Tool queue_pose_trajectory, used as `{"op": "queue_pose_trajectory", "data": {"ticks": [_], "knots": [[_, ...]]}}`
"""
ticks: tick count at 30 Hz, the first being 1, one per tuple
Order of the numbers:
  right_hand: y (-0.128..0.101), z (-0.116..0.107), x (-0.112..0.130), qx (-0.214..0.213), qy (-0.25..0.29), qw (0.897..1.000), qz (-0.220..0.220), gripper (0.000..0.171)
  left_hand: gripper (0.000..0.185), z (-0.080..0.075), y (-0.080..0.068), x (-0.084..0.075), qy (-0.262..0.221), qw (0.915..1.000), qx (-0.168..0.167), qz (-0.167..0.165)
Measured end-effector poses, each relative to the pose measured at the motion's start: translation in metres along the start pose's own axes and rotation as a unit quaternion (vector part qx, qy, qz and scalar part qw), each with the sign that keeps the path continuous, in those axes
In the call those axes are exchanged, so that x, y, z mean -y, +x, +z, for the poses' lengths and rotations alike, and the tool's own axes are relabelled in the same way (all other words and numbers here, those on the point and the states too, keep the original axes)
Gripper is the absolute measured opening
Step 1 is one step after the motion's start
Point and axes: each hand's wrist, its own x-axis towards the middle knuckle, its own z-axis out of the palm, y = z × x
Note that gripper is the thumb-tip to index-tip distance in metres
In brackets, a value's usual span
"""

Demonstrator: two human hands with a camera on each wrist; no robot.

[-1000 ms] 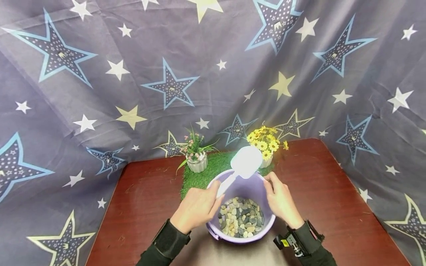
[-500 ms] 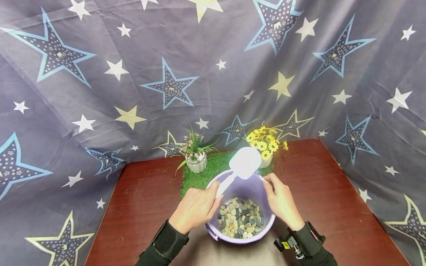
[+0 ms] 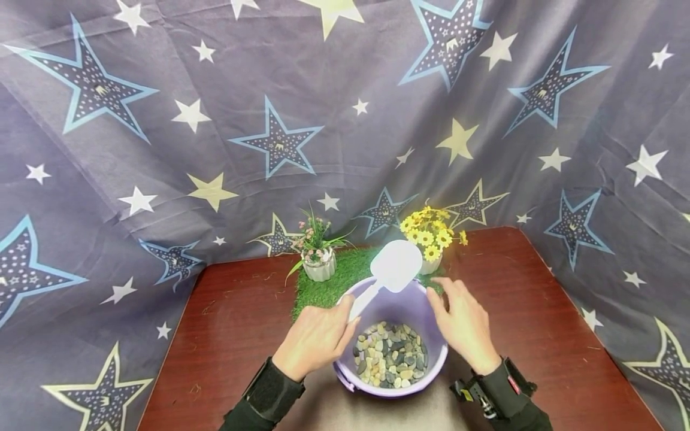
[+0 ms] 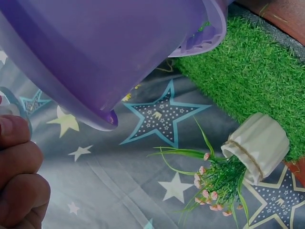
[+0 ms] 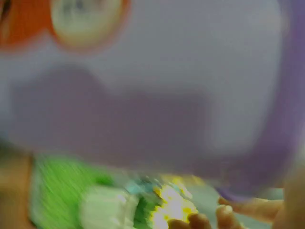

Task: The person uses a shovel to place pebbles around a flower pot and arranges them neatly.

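Observation:
My left hand (image 3: 315, 338) grips the handle of a white plastic scoop (image 3: 397, 265), its bright blade raised over the far rim of a purple bucket (image 3: 385, 308). Smooth grey, tan and cream pebbles (image 3: 389, 356) cover the bucket's bottom. At the right side of the rim is my right hand (image 3: 465, 323), fingers loosely bent and spread, holding nothing. In the left wrist view, curled fingers (image 4: 21, 176) show at the left edge beside the bucket (image 4: 95, 47). The right wrist view is blurred; the bucket wall (image 5: 157, 95) fills most of it, with fingertips (image 5: 226, 217) below.
Behind the bucket lies a green turf mat (image 3: 350, 269) on the red-brown table (image 3: 232, 341). A white pot with pink flowers (image 3: 319, 266) stands at its left, a pot of yellow flowers (image 3: 431, 239) at its right. A star-patterned cloth (image 3: 345, 120) hangs behind.
My right hand has let go of the bucket's rim and shifted slightly right, its fingers loosening. The left hand and the scoop have stayed nearly still.

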Motion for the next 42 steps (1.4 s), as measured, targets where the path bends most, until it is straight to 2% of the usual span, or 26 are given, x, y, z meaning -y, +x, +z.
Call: {"op": "queue_pose_trajectory", "data": {"ticks": [2,3,5,8,10,12,15,18,20,23,25,28,31,34,38,42], "knots": [[0.007,-0.01,0.004,-0.017,-0.007,1.0,-0.01,0.038,0.021,0.0,0.001,0.0,0.003,1.0,-0.001,0.0],[0.011,-0.015,0.007,-0.015,0.007,1.0,-0.014,0.04,0.021,0.0,0.001,-0.001,0.005,1.0,0.0,0.001],[0.019,-0.024,0.015,0.008,0.065,0.998,-0.018,0.04,0.02,0.0,0.002,-0.002,0.006,1.0,0.0,0.002],[0.028,-0.029,0.029,0.067,0.147,0.987,-0.021,0.039,0.02,0.0,0.002,-0.005,0.004,1.0,0.0,0.009],[0.031,-0.028,0.039,0.09,0.175,0.98,-0.014,0.037,0.021,0.0,0.002,-0.007,0.003,0.9999,-0.004,0.013],[0.033,-0.026,0.047,0.09,0.181,0.979,-0.006,0.033,0.022,0.0,0.003,-0.008,0.006,0.9998,-0.009,0.016],[0.035,-0.025,0.055,0.077,0.202,0.976,0.009,0.029,0.024,-0.001,0.002,-0.01,0.009,0.9998,-0.009,0.014],[0.04,-0.032,0.062,0.052,0.207,0.977,-0.006,0.032,0.034,-0.002,0.001,-0.011,-0.003,1.0,0.001,-0.005],[0.047,-0.043,0.068,0.021,0.192,0.98,-0.04,0.033,0.045,-0.004,0.0,-0.01,-0.019,0.9994,0.007,-0.029],[0.062,-0.066,0.08,-0.059,0.117,0.982,-0.134,0.029,0.059,-0.007,-0.004,-0.007,-0.035,0.9973,0.006,-0.064],[0.072,-0.08,0.089,-0.104,0.052,0.971,-0.208,0.024,0.058,-0.008,-0.007,-0.003,-0.042,0.9959,0.001,-0.08],[0.087,-0.093,0.094,-0.126,-0.043,0.94,-0.315,0.016,0.055,-0.006,-0.01,0.003,-0.044,0.9951,-0.013,-0.088],[0.098,-0.094,0.09,-0.079,-0.102,0.91,-0.394,0.009,0.051,-0.003,-0.013,0.006,-0.05,0.9943,-0.02,-0.092],[0.103,-0.089,0.085,-0.026,-0.126,0.887,-0.443,0.005,0.041,-0.001,-0.014,0.008,-0.054,0.9941,-0.019,-0.093],[0.104,-0.085,0.082,0.007,-0.133,0.869,-0.477,0.008,0.029,0.0,-0.013,0.013,-0.052,0.9945,-0.017,-0.089],[0.105,-0.084,0.081,0.015,-0.133,0.865,-0.483,0.008,0.025,-0.002,-0.008,0.016,-0.056,0.9933,-0.018,-0.099]]}}
